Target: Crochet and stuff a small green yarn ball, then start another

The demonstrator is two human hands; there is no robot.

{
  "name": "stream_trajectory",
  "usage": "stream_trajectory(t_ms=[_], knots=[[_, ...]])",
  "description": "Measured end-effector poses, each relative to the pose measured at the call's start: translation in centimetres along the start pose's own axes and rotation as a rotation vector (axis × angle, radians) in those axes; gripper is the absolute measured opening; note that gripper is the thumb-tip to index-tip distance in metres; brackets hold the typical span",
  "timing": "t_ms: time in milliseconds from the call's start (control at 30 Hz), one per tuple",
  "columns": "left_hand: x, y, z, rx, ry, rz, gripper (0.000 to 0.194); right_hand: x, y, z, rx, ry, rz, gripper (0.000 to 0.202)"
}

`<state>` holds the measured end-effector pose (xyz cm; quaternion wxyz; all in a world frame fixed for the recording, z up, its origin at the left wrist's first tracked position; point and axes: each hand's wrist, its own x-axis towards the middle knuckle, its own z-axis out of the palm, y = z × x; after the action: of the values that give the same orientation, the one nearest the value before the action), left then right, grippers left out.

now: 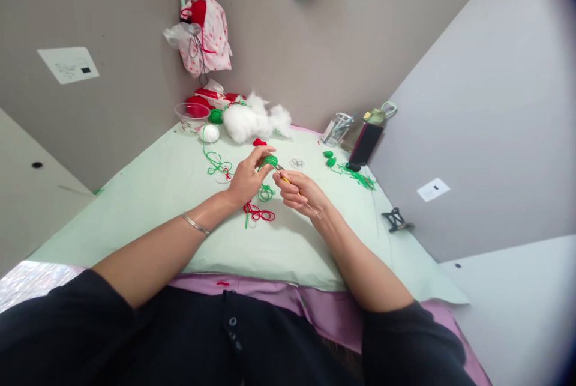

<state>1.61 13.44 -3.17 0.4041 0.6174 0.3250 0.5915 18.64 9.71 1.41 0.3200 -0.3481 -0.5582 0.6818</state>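
My left hand [249, 177] pinches a small green crocheted piece [270, 160] between thumb and fingers, above the middle of the worktop [256, 251]. My right hand [299, 193] is closed round a slim yellow-handled tool [286, 180], its tip up at the green piece; whether it goes in, I can't tell. Looped green yarn [266, 193] lies just below my hands, red yarn [261, 214] nearer the front edge, white stuffing [247, 122] by the far edge.
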Motion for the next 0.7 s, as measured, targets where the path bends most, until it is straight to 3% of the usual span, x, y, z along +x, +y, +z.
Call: stream_trajectory(t_ms=[67, 133, 200, 233, 367, 433, 533, 700], knots=[[0.4, -0.1, -0.2, -0.014, 0.01, -0.035, 0.03, -0.5, 0.2, 0.2, 0.003, -0.132, 0.083, 0.029], [1.0, -0.4, -0.5, -0.043, 0.028, -0.088, 0.024, -0.9, 0.4, 0.8, -0.023, -0.342, 0.196, 0.034], [1.3, -0.7, -0.7, -0.085, 0.024, -0.146, 0.021, -0.9, 0.7, 1.4, -0.063, -0.42, 0.195, 0.039], [1.4, -0.7, -0.7, -0.107, 0.01, -0.177, 0.021, -0.7, 0.7, 1.5, -0.093, -0.352, 0.124, 0.039], [0.9, -0.7, -0.1, -0.18, -0.053, -0.306, 0.015, 0.7, 1.4, 0.9, -0.384, 0.278, -0.308, 0.026], [0.5, -0.6, 0.5, -0.211, -0.072, -0.356, 0.012, 1.5, 1.9, 0.3, -0.575, 0.449, -0.389, 0.021], [0.1, -0.5, 0.9, -0.248, -0.096, -0.411, 0.01, 2.1, 2.6, -0.2, -0.72, 0.511, -0.37, 0.019], [-0.1, -0.2, 0.9, -0.301, -0.108, -0.436, 0.007, 2.5, 3.1, -0.2, -0.663, 0.547, -0.364, 0.019]])
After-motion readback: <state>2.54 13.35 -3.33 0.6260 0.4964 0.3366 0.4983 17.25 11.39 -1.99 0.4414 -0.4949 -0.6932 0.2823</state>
